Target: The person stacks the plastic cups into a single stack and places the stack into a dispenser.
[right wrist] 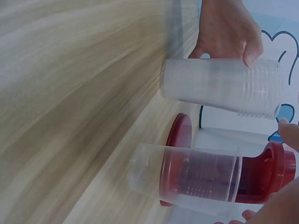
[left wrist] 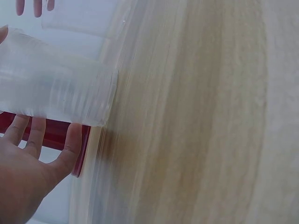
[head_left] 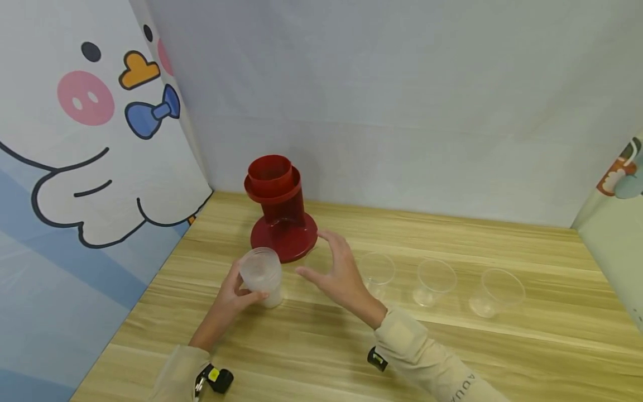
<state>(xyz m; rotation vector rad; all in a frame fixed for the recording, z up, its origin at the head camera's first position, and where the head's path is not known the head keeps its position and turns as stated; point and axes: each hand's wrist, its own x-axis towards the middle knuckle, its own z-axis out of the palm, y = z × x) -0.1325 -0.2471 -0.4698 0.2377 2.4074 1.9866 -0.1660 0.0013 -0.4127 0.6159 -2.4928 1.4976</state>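
In the head view my left hand [head_left: 232, 296] grips a stack of nested clear plastic cups [head_left: 262, 274], thumb on the near side. The stack is upright with its base at the table; the left wrist view shows fingers along its side. To the right, my right hand [head_left: 345, 274] is spread, thumb and fingers apart, near a single clear plastic cup [right wrist: 196, 172]. That cup stands upright in front of a red stand [head_left: 283, 237] with a cup-shaped top. In the right wrist view the right fingertips are beyond the cup's rim, not closed on it.
Three more clear cups, the nearest [head_left: 378, 271], a middle one [head_left: 436, 276] and a far one [head_left: 502, 290], stand in a row to the right on the wooden table [head_left: 311, 357]. A pale back wall [head_left: 382, 111] and a printed left wall [head_left: 60, 167] bound the table.
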